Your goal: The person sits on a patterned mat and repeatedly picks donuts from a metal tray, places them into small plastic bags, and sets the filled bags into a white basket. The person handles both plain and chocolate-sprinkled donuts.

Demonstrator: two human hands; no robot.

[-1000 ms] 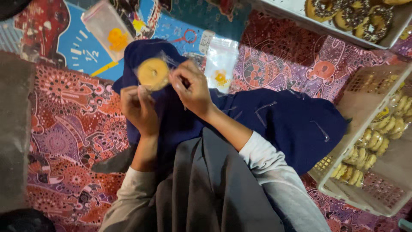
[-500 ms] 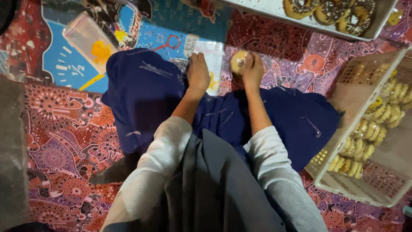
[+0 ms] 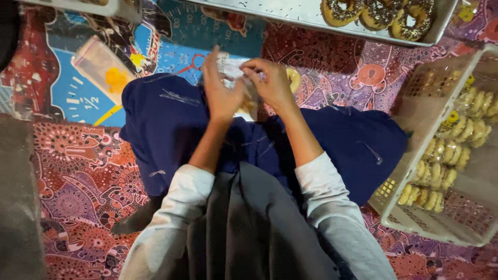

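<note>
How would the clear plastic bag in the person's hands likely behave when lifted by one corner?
The clear plastic bag looks thin and crumpled between the left hand and right hand, so it would probably flop and sag. It is likely light and rather slippery. The round pastry beside it could shift.

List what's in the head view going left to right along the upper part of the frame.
Clear plastic bag with a yellow piece inside → left hand → right hand → tray of chocolate-topped doughnuts → white plastic basket of wrapped pastries.
</note>
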